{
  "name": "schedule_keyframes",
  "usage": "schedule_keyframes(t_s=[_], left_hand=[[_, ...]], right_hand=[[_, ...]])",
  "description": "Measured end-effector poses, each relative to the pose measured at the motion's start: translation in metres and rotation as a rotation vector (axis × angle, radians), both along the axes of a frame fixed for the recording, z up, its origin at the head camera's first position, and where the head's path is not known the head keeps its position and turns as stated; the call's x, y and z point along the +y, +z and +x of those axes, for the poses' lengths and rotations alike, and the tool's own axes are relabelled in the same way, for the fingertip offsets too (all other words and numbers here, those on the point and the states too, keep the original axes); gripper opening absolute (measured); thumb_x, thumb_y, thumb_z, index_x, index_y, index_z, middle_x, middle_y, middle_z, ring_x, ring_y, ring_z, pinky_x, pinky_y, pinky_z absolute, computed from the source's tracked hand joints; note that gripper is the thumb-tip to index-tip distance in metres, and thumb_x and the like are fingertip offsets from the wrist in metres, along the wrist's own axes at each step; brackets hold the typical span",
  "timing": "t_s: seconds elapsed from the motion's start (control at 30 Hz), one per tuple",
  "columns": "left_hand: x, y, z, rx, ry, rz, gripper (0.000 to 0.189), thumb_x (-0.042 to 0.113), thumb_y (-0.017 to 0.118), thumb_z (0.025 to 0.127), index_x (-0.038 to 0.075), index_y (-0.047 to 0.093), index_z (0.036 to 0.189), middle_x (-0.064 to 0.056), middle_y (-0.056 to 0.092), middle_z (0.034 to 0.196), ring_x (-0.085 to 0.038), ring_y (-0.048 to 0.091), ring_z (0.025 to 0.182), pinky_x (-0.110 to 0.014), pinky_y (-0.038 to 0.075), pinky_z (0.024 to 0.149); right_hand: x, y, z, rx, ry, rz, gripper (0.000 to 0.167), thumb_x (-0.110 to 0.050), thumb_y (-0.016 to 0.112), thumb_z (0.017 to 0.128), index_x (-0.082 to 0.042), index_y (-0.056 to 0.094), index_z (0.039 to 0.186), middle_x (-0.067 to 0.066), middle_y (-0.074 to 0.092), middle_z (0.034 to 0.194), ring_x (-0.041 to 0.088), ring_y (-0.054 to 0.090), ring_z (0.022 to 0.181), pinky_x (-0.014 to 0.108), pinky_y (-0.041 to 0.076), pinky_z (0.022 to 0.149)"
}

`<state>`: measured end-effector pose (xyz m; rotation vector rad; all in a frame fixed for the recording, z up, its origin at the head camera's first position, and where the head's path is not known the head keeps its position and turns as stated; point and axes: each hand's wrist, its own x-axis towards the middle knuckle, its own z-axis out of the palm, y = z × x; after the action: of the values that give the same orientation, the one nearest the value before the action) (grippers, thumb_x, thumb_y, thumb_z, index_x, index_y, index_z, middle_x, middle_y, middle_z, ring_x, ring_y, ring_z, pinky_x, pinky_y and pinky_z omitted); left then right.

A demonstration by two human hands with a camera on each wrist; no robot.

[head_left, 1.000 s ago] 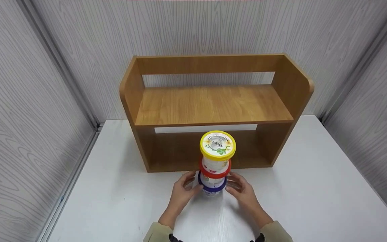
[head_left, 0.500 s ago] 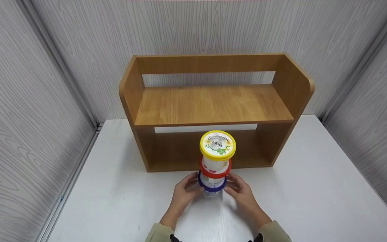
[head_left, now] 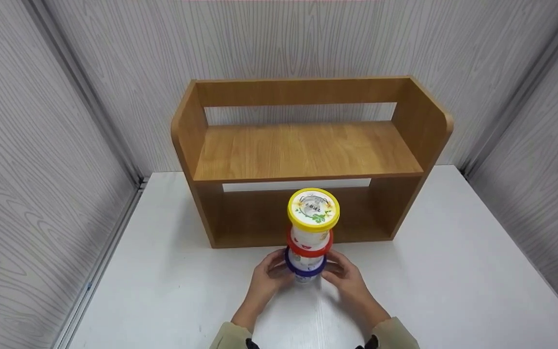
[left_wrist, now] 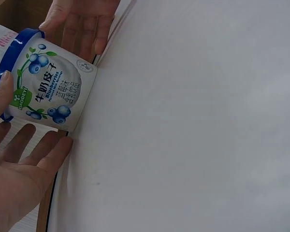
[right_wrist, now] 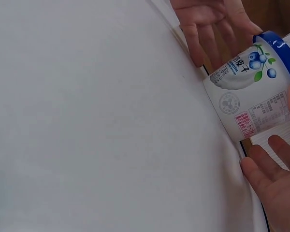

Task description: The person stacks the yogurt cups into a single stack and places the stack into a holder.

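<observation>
Three lidded paper tubs stand in a stack on the white table. On top is the yellow-lidded tub [head_left: 313, 210], under it the red-lidded tub [head_left: 309, 250], and at the bottom the blue-lidded tub [head_left: 306, 271], printed with blueberries. My left hand [head_left: 263, 288] is at the bottom tub's left side, its thumb against the blue lid in the left wrist view and its fingers spread, nearly straight, along the tub. My right hand [head_left: 351, 286] mirrors it on the right, thumb at the lid's edge and fingers [right_wrist: 261, 162] spread and nearly straight by the tub's side.
Just behind the stack stands a two-level wooden shelf [head_left: 308, 150]; its lower board [head_left: 255, 218] lies close to the tabletop. White table [head_left: 162, 291] extends to both sides and in front. Wood-grain panels [head_left: 41, 194] enclose the table left, right and behind.
Both hands have drawn slightly inward, and their thumbs have come closer to the bottom tub. The stack and the shelf stand where they were.
</observation>
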<state>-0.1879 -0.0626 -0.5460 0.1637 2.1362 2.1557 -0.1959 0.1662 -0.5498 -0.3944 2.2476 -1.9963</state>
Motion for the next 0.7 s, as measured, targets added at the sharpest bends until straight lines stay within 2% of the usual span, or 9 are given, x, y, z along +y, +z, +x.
schedule_keyframes(t_s=[0.17,0.37,0.47,0.7], left_hand=[[0.001,0.000,0.000,-0.007,0.013,-0.009,0.061,0.005,0.074,0.078,0.009,0.048,0.133,-0.014,0.052,0.130,-0.032,0.049,0.119,-0.041,0.043,0.096],[0.001,0.000,-0.001,0.034,0.002,0.019,0.061,0.003,0.073,0.077,0.004,0.047,0.132,-0.016,0.052,0.130,-0.032,0.050,0.118,-0.039,0.043,0.097],[0.001,-0.002,-0.003,0.051,0.006,0.016,0.060,0.003,0.073,0.078,0.003,0.048,0.132,-0.016,0.052,0.129,-0.032,0.050,0.118,-0.039,0.043,0.096],[0.002,-0.025,-0.012,0.029,0.022,-0.001,0.062,0.009,0.075,0.078,0.011,0.048,0.133,-0.011,0.052,0.131,-0.028,0.049,0.120,-0.037,0.043,0.097]], right_hand=[[-0.001,-0.001,-0.001,0.018,0.002,-0.011,0.058,-0.010,0.066,0.086,0.000,0.040,0.136,0.020,0.047,0.133,0.036,0.051,0.115,0.037,0.043,0.097],[-0.002,-0.004,-0.002,0.049,0.007,-0.033,0.057,-0.005,0.065,0.086,0.005,0.038,0.135,0.025,0.046,0.131,0.041,0.050,0.114,0.043,0.042,0.097],[-0.003,-0.005,-0.002,0.037,0.005,-0.048,0.057,-0.006,0.065,0.086,0.003,0.038,0.135,0.024,0.046,0.131,0.041,0.049,0.115,0.046,0.040,0.098],[-0.003,-0.004,0.000,0.029,0.000,-0.069,0.057,-0.008,0.066,0.086,0.001,0.038,0.135,0.023,0.046,0.131,0.041,0.048,0.116,0.050,0.037,0.099]])
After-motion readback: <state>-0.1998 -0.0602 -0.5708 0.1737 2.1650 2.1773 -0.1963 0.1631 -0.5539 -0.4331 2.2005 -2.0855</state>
